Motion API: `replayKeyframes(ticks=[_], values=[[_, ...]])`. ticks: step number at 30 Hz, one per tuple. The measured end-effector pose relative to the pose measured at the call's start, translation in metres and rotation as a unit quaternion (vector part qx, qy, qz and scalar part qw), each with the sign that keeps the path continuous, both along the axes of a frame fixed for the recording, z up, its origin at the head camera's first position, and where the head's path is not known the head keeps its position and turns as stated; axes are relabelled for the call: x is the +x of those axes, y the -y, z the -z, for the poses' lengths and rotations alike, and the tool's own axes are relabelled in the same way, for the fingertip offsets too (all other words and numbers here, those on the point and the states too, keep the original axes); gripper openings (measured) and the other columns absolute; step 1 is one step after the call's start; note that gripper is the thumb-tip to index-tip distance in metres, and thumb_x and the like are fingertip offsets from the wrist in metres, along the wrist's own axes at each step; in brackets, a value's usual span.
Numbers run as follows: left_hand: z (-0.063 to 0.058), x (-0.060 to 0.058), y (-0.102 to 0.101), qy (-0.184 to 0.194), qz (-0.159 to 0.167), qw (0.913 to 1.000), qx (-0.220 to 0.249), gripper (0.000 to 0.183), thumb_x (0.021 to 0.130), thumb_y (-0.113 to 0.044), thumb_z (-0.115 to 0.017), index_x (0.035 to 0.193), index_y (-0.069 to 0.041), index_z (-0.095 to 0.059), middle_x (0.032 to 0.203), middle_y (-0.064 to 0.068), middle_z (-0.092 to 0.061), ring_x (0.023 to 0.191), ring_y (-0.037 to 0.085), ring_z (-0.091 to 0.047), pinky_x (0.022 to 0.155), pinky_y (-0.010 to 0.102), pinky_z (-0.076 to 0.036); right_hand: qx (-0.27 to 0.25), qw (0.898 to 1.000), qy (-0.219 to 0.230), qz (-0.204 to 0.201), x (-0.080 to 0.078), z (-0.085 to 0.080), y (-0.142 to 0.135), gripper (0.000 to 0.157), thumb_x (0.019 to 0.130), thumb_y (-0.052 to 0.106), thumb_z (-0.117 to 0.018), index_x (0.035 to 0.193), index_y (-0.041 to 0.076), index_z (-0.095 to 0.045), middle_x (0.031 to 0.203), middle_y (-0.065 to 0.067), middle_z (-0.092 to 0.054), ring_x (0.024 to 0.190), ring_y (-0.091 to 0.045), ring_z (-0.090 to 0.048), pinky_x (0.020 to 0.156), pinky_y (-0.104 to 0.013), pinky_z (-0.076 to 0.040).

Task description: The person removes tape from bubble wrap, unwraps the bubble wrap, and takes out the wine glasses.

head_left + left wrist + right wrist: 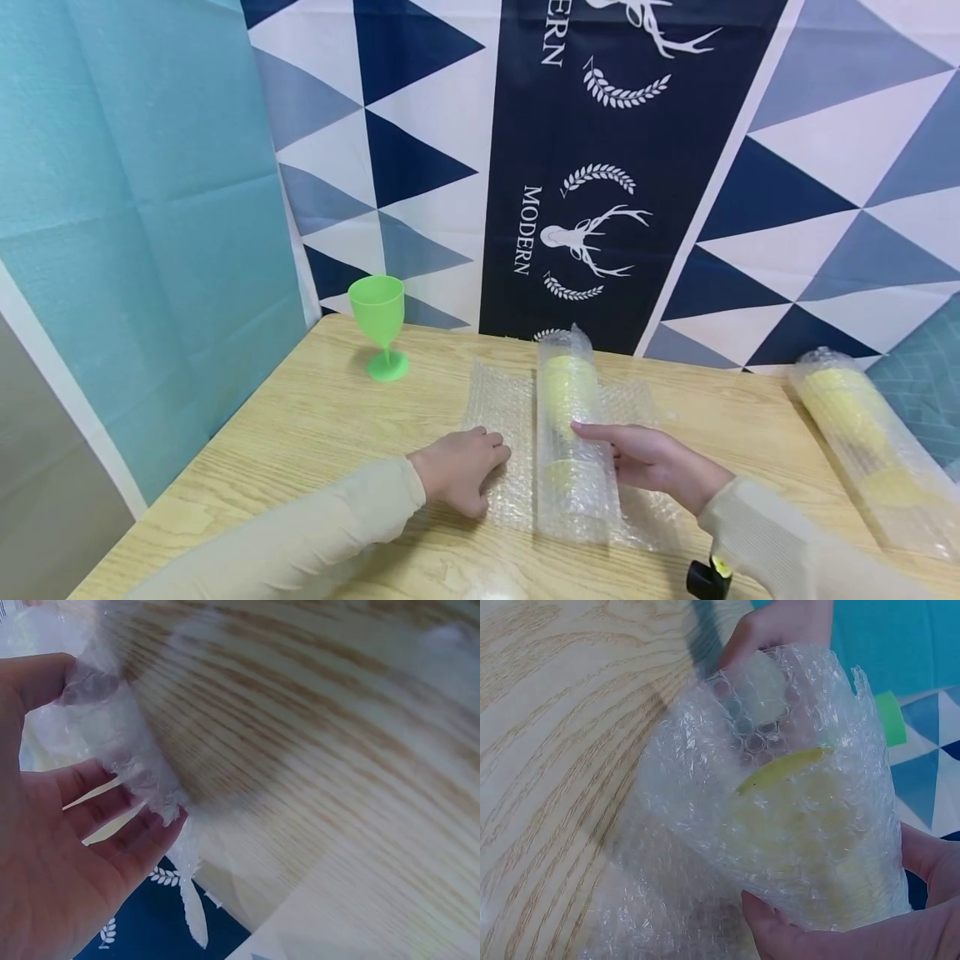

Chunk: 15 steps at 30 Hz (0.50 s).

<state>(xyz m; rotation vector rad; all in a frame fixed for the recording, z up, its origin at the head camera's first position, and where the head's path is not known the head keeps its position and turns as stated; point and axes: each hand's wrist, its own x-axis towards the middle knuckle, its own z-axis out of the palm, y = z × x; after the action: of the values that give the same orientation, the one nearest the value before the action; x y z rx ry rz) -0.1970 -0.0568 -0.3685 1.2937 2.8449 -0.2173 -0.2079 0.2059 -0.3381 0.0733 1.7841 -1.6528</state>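
Note:
In the head view, a yellow goblet (567, 387) lies rolled in clear bubble wrap (512, 454) on the wooden table. Its yellow curved edge shows through the plastic in the right wrist view. My right hand (652, 457) grips the roll from the right, thumb on top and fingers down its side. Over at the sheet's flat left part, my left hand (461, 468) holds the edge of the wrap. The left wrist view has the sheet's edge (142, 761) between thumb and curled fingers.
A green goblet (378, 312) stands upright at the table's back left. Another wrapped yellow goblet (862, 425) lies along the right side. Patterned cloth (420, 167) hangs behind the table (300, 425). A small black device (705, 581) sits beside the right sleeve.

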Motion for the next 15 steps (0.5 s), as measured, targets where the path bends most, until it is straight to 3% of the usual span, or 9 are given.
replayKeyframes(ticks=[3, 8, 12, 15], values=[[-0.002, -0.002, 0.0, 0.022, -0.006, 0.9997, 0.009, 0.03, 0.066, -0.028, -0.074, 0.082, -0.021, -0.05, 0.078, -0.011, -0.044, 0.072, 0.006, -0.041, 0.063, 0.014, -0.036, 0.004, 1.0, 0.001, 0.005, -0.001, 0.001, 0.001, 0.063, 0.096, 0.03, -0.056, 0.138, -0.008, -0.03, 0.105, 0.0, -0.065, 0.096, -0.01, -0.063, 0.09, -0.029, -0.052], [-0.009, -0.004, -0.002, 0.096, -0.045, 0.9934, 0.043, 0.017, 0.071, -0.017, -0.069, 0.081, -0.018, -0.055, 0.079, -0.01, -0.048, 0.072, 0.005, -0.043, 0.064, 0.014, -0.039, 0.009, 1.0, 0.0, 0.014, 0.0, 0.004, 0.0, 0.064, 0.096, 0.031, -0.057, 0.139, -0.008, -0.029, 0.106, -0.001, -0.065, 0.096, -0.011, -0.063, 0.091, -0.031, -0.052], [-0.016, -0.007, -0.006, 0.17, -0.091, 0.9766, 0.095, 0.009, 0.079, -0.016, -0.063, 0.086, -0.011, -0.063, 0.081, -0.006, -0.054, 0.071, 0.005, -0.045, 0.065, 0.016, -0.043, 0.007, 1.0, -0.004, 0.011, 0.001, 0.006, -0.001, 0.064, 0.096, 0.031, -0.057, 0.138, -0.008, -0.029, 0.106, -0.002, -0.065, 0.096, -0.011, -0.063, 0.091, -0.031, -0.052], [-0.021, -0.011, -0.01, 0.223, -0.127, 0.9564, 0.14, 0.018, 0.085, -0.02, -0.061, 0.097, -0.007, -0.064, 0.084, -0.001, -0.058, 0.072, 0.008, -0.048, 0.067, 0.02, -0.044, 0.003, 1.0, -0.006, 0.005, 0.001, 0.006, -0.002, 0.062, 0.096, 0.031, -0.056, 0.136, -0.008, -0.03, 0.105, -0.001, -0.065, 0.096, -0.011, -0.063, 0.091, -0.03, -0.052]])
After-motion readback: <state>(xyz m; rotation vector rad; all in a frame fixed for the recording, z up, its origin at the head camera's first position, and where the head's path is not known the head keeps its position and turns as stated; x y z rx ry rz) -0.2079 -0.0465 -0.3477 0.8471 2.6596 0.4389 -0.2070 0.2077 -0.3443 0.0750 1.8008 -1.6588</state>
